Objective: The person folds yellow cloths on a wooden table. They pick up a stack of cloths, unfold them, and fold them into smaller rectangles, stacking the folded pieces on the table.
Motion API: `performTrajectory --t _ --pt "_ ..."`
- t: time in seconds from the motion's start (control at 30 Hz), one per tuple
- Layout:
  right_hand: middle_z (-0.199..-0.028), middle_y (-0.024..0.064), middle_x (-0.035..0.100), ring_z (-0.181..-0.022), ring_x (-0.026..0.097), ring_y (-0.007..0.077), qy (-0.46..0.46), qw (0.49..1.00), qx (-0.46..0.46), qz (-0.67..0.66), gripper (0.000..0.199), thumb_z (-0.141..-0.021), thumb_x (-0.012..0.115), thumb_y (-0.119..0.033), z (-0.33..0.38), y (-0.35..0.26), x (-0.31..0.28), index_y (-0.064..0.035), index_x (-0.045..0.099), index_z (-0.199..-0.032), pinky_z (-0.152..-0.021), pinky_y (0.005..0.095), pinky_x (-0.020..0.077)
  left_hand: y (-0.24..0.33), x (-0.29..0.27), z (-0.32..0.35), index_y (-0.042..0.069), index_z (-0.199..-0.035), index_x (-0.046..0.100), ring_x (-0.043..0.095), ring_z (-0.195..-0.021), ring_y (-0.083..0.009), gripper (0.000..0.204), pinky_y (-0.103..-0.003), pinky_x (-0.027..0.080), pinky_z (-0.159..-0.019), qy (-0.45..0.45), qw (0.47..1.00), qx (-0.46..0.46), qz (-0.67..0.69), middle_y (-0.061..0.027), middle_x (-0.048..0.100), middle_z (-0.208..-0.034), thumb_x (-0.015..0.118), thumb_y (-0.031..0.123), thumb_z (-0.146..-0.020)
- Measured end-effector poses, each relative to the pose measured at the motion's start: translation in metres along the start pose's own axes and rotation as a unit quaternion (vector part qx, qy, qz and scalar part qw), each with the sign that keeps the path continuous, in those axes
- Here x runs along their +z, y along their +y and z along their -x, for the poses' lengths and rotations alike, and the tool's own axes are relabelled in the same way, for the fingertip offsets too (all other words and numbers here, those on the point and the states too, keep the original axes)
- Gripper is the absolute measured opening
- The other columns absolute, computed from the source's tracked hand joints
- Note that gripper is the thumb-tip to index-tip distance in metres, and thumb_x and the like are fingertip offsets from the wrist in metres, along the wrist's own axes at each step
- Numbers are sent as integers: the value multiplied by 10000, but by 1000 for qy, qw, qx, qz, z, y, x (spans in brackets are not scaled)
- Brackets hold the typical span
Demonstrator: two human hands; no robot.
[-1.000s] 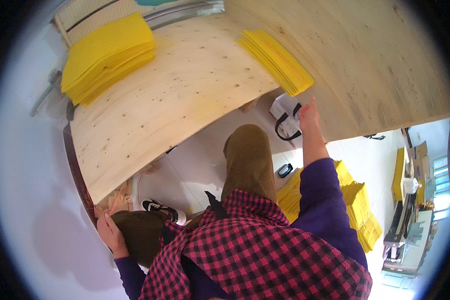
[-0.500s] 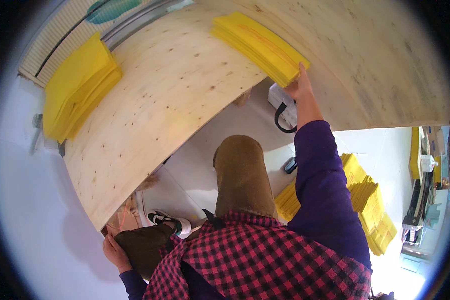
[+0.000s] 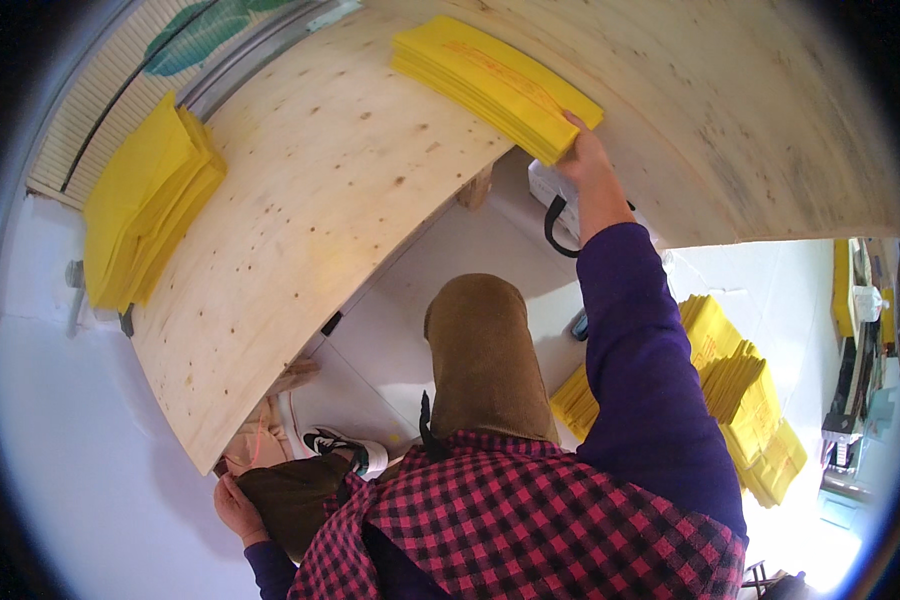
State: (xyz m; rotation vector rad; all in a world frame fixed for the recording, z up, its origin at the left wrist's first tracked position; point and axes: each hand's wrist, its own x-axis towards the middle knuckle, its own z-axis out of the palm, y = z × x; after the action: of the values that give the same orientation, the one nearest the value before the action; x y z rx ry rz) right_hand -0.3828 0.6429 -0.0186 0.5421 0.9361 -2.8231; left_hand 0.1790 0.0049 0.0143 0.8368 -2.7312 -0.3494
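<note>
Upper centre, the right hand (image 3: 582,152) grips the near end of a yellow stack (image 3: 490,82) on the plywood table (image 3: 310,210); lower left, the left hand (image 3: 238,508) rests open on a knee

Second stack of yellow sheets (image 3: 145,215) lies at the far left end of the plywood worktop (image 3: 310,230), partly fanned, overhanging the edge. White ribbed panel (image 3: 120,90) with a green leaf print runs behind that end. Below the worktop: pale floor (image 3: 390,330), one sneaker (image 3: 345,447) with dark and green markings, and a white bag with black strap (image 3: 552,215) under the edge. More yellow stacks (image 3: 740,400) sit on the floor at right. Cluttered shelf (image 3: 860,340) at far right, contents too small to tell.
</note>
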Motion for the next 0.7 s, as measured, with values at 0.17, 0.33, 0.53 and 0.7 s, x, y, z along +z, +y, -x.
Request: performTrajectory --t 0.17,0.33,0.53,0.7 --pt "-1153 120 622 -1019 634 276 8 997 -74 1 360 -883 639 -134 -1 8 1 -40 529 -1213 -855 424 547 -1 0 0 -6 -963 642 605 -846 -332 365 -411 467 -754 -4 1000 9 -28 -159 651 -891 405 268 -1007" --pt "-1157 122 619 -1020 635 285 23 992 -127 -1 329 -909 587 -97 37 13 5 -33 519 -1224 -854 431 549 13 -5 -4 -6 -979 633 600 -859 -319 364 -399 459 -776 -20 1000 -8 4 -158 645 -923 394 266 -1013" --pt "-1194 128 599 -1046 623 283 73 990 -118 15 358 -931 568 -133 120 16 -5 -53 488 -1271 -869 450 542 124 -7 -30 -42 -1052 624 603 -972 -239 374 -339 446 -894 -68 964 70 249 -136 648 -1018 377 236 -1020" --pt "-1249 134 568 -1101 590 277 57 990 -122 38 391 -948 541 -153 169 14 -16 -35 451 -1310 -925 440 510 269 33 -57 -41 -1155 594 588 -1066 -212 345 -349 438 -967 -321 788 102 516 -131 631 -1114 462 235 -997"
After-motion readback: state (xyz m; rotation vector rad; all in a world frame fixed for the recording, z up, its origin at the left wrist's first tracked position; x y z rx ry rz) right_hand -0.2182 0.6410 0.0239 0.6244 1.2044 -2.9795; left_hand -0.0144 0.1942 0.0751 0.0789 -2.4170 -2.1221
